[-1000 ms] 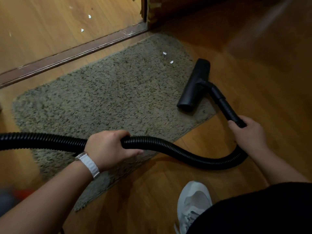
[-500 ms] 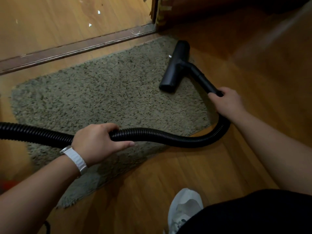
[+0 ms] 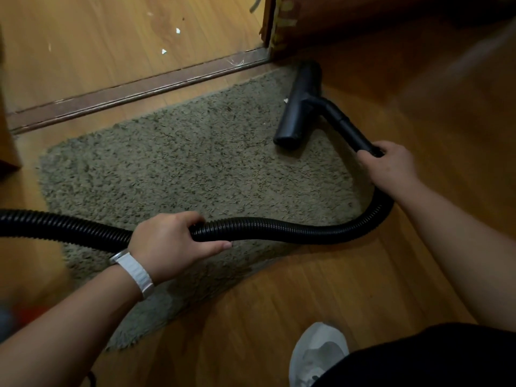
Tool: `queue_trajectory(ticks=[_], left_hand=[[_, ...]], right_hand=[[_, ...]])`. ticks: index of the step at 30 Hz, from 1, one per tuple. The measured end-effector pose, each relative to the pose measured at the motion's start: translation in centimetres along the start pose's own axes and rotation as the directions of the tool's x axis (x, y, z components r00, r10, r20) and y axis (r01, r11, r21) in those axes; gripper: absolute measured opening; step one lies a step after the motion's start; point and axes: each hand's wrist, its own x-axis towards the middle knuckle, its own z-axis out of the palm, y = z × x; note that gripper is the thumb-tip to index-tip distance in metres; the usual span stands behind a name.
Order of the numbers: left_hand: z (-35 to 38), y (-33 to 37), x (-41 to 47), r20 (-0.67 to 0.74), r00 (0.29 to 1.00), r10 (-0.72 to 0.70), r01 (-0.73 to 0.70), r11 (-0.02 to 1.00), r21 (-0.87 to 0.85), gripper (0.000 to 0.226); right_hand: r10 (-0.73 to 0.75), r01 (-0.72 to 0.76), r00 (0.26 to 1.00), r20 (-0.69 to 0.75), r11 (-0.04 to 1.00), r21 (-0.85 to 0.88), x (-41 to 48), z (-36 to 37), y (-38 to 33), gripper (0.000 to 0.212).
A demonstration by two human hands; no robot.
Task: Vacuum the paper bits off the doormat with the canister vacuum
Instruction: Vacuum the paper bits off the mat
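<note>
The left hand (image 3: 167, 241) is curled round the hose (image 3: 279, 229), holding it up over the near part of the mat (image 3: 181, 169). The right hand (image 3: 391, 169) grips the tube (image 3: 346, 124) at the end where it joins the hose.

The hose looks bendy and light, and its ribs should stop it slipping. It flops into a curve, so it cannot push anything. The tube looks hard and stiff, so that is the part to steer with. The head (image 3: 298, 104) lies flat on the far right corner of the mat.

One white bit (image 3: 285, 100) sits just beside the head's left side. It looks very light and should fly in easily. The mat is soft and shaggy, and I think it could bunch up or slide on the smooth floor (image 3: 279, 317).

The door strip (image 3: 134, 90) runs just past the mat's far edge, and the door post (image 3: 275, 23) is near the head's far end. So there is little room that way. Most open room is to the left, across the mat. A shoe (image 3: 318, 353) stands near, well apart from the head.
</note>
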Motion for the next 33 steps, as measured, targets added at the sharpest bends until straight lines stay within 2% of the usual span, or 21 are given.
queue_trajectory(ticks=[3, 6, 14, 17, 21, 28, 33], left_hand=[[-0.2, 0.1, 0.0, -0.020, 1.000, -0.007, 0.006, 0.999, -0.036, 0.090], [-0.1, 0.0, 0.0, -0.020, 1.000, 0.003, -0.003, 1.000, -0.023, 0.091], [0.4, -0.8, -0.4, 0.033, 0.999, -0.002, 0.000, 0.998, 0.061, 0.084], [0.5, -1.3, -0.4, 0.015, 1.000, 0.002, -0.002, 0.998, 0.055, 0.089], [0.5, -1.5, -0.5, 0.016, 1.000, -0.008, 0.008, 0.999, 0.041, 0.087], [0.7, -1.7, -0.2, -0.025, 0.999, 0.034, -0.033, 0.999, 0.031, 0.088], [0.8, -1.7, -0.1, -0.033, 0.999, 0.042, -0.041, 0.999, 0.035, 0.089]], right_hand=[[0.069, -0.069, 0.997, -0.017, 0.998, 0.008, 0.2, -0.5, 0.5, 0.038], [0.060, -0.059, 0.998, 0.016, 0.998, -0.020, 0.6, -0.3, 0.1, 0.035], [-0.201, 0.230, 0.964, 0.173, 0.959, -0.166, 0.9, 2.8, -4.6, 0.037], [-0.238, 0.275, 0.952, 0.192, 0.942, -0.192, 1.2, 3.1, -5.6, 0.036], [-0.213, 0.241, 0.963, 0.165, 0.955, -0.172, 1.3, 2.4, -5.1, 0.037], [-0.091, 0.095, 0.995, 0.048, 0.992, -0.081, 0.9, -0.1, -1.0, 0.038], [-0.030, 0.034, 0.998, 0.056, 0.996, -0.085, 1.0, -0.2, -0.5, 0.037]])
